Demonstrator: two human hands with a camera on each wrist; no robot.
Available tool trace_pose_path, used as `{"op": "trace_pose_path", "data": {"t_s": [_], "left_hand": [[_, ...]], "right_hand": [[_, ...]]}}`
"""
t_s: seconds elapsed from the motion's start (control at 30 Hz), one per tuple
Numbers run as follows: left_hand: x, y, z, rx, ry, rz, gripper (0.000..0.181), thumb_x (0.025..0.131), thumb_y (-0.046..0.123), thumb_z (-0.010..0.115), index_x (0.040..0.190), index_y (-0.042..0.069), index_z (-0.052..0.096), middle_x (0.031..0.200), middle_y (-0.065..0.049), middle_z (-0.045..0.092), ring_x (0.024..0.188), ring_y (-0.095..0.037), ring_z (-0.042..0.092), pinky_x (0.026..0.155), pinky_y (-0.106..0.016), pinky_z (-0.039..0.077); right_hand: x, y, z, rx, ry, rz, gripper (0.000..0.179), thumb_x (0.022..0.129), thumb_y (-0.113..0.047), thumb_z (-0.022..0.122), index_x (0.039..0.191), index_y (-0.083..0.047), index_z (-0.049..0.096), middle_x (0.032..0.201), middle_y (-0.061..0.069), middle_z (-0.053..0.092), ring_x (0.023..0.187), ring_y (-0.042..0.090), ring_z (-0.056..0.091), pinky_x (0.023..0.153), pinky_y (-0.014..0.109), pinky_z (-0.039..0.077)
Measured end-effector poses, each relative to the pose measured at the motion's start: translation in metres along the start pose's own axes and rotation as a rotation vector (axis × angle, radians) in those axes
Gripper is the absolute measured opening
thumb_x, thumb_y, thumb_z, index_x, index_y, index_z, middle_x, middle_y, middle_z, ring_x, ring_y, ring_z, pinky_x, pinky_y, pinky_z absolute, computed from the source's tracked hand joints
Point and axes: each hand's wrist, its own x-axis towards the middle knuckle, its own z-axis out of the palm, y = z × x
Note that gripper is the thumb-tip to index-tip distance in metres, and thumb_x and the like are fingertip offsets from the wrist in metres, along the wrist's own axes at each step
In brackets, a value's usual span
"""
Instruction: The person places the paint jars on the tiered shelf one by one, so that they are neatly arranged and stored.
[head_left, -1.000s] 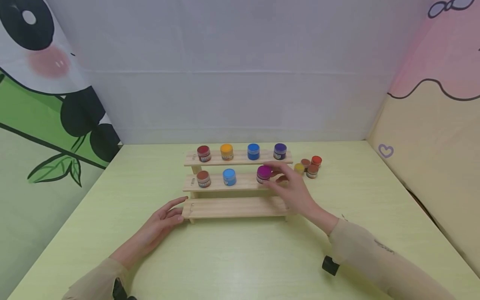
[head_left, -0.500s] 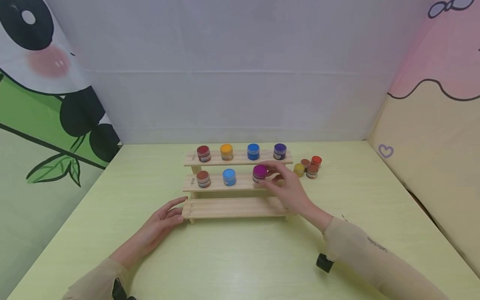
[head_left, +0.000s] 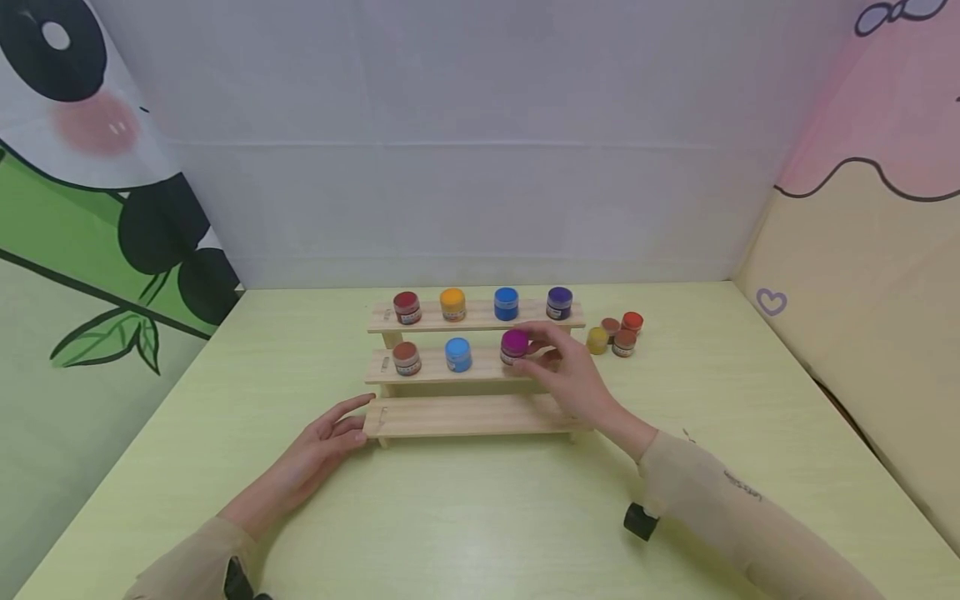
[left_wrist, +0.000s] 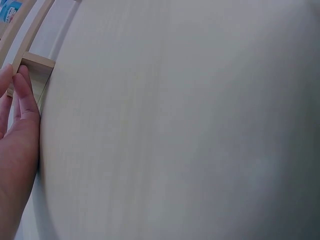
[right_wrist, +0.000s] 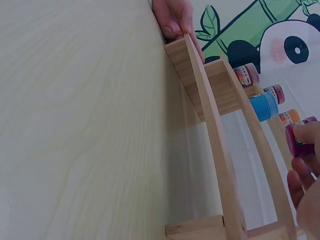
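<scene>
Left sleeve and left hand sit where they were a second ago; left grip is narrow, thumb and fingers on the left end of the bottom step of the wooden rack, which stands on the counter and hasn't moved. Next, dark red jar on the top step with brown jar on the middle one, then orange jar up top and light blue jar in the middle, all unchanged. Purple jar differs: it has shifted left along the middle step, nearer the light blue jar, and is now in front of blue jar. Indigo jar on the top step is unchanged. Right hand and right sleeve came left too; right grip holds the purple jar between thumb and fingers. Far right, a loose jar cluster on the counter, unchanged, members overlapping. Hard to make out: whether the purple jar's base touches the step; fingers partly cover it. Left wrist view cuts off the left hand at the left edge; right wrist view cuts off the right hand at the right edge.
</scene>
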Motion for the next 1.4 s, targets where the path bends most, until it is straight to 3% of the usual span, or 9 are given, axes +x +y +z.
{"op": "trace_pose_path", "data": {"t_s": [0.3, 0.53, 0.93, 1.4], "left_hand": [[0.0, 0.0003, 0.0009, 0.002, 0.0, -0.001, 0.063, 0.1, 0.024, 0.056, 0.155, 0.022, 0.026, 0.133, 0.007, 0.057, 0.119, -0.002, 0.058, 0.097, -0.014, 0.045], [-0.002, 0.0022, 0.0027, 0.001, -0.009, 0.014, 0.064, 0.101, 0.024, 0.056, 0.156, 0.019, 0.024, 0.135, 0.004, 0.057, 0.119, -0.002, 0.058, 0.097, -0.014, 0.045], [-0.002, 0.002, 0.0026, 0.012, 0.031, -0.027, 0.064, 0.1, 0.026, 0.058, 0.155, 0.024, 0.027, 0.139, 0.001, 0.054, 0.12, -0.002, 0.058, 0.097, -0.013, 0.044], [-0.0019, 0.0025, 0.0023, 0.011, 0.029, -0.029, 0.065, 0.099, 0.027, 0.058, 0.156, 0.024, 0.025, 0.14, 0.0, 0.054, 0.12, -0.002, 0.058, 0.097, -0.014, 0.045]], "right_hand": [[0.0014, 0.004, 0.003, -0.015, -0.013, 0.027, 0.046, 0.09, -0.017, 0.073, 0.133, -0.02, 0.057, 0.121, 0.001, 0.068, 0.105, 0.017, 0.062, 0.084, 0.026, 0.053], [0.0039, 0.005, 0.0046, -0.014, -0.033, 0.035, 0.045, 0.089, -0.016, 0.074, 0.131, -0.019, 0.059, 0.12, 0.002, 0.069, 0.102, 0.016, 0.066, 0.082, 0.025, 0.053], [0.0058, 0.0053, 0.0066, -0.063, -0.065, 0.062, 0.043, 0.089, -0.017, 0.074, 0.13, -0.016, 0.059, 0.124, 0.003, 0.069, 0.1, 0.017, 0.066, 0.084, 0.028, 0.052], [0.0058, 0.0007, 0.0054, -0.103, -0.087, 0.07, 0.04, 0.09, -0.014, 0.072, 0.127, -0.015, 0.06, 0.117, 0.005, 0.071, 0.096, 0.017, 0.064, 0.079, 0.024, 0.05]]}}
